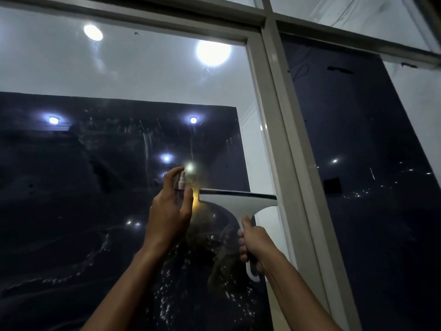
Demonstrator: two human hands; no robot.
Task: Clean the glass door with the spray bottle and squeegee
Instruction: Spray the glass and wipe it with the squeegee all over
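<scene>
Squeegee [238, 201] up against the glass door [119, 144], white body, dark rubber blade level along the top edge, and its handle is gripped low down by the right hand [254, 240], fingers wrapped round it, thumb laid up the stem. Just beside it, the spray bottle [181, 181] is held in the left hand [168, 211]: only the small white nozzle top is seen, the forefinger raised over it, the other fingers curled round the body, which is hidden behind the palm. No brand or writing can be read on either tool. Droplets and wet streaks are scattered over the dark pane below the hands, and ceiling lights are mirrored in it. To the right, the pale metal frame post [284, 139] is seen, close to the blade's end.
</scene>
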